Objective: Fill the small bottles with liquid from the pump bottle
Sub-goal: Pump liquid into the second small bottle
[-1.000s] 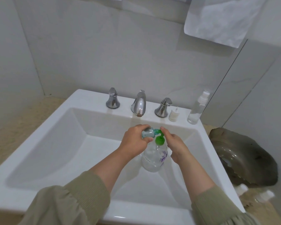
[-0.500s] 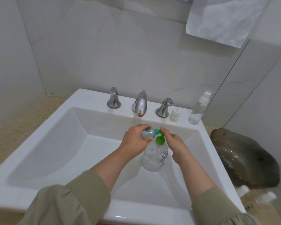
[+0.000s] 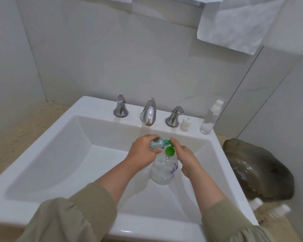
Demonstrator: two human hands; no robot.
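The left hand (image 3: 143,151) is in front of the tap (image 3: 148,112), over the sink (image 3: 47,147). Its fingers and thumb are curled around a small bottle (image 3: 157,143), which is blue-green and lies on its side. The open end of the small bottle touches the spout of the green pump top (image 3: 170,151). The right hand (image 3: 184,157) is just beside the left one. It grips the pump bottle (image 3: 164,170) near the top, with one finger reaching to the spout. The pump bottle is clear with purple marks and stands in the sink, in front of the tap. The hands hide its neck. A handle (image 3: 120,107) stands on each side of the tap. To the right of the tap are a little white bottle (image 3: 185,124) and a tall clear bottle (image 3: 210,119). A white towel (image 3: 234,23) hangs high up to the right of the tap. A dark bowl (image 3: 257,170) sits far right of it.
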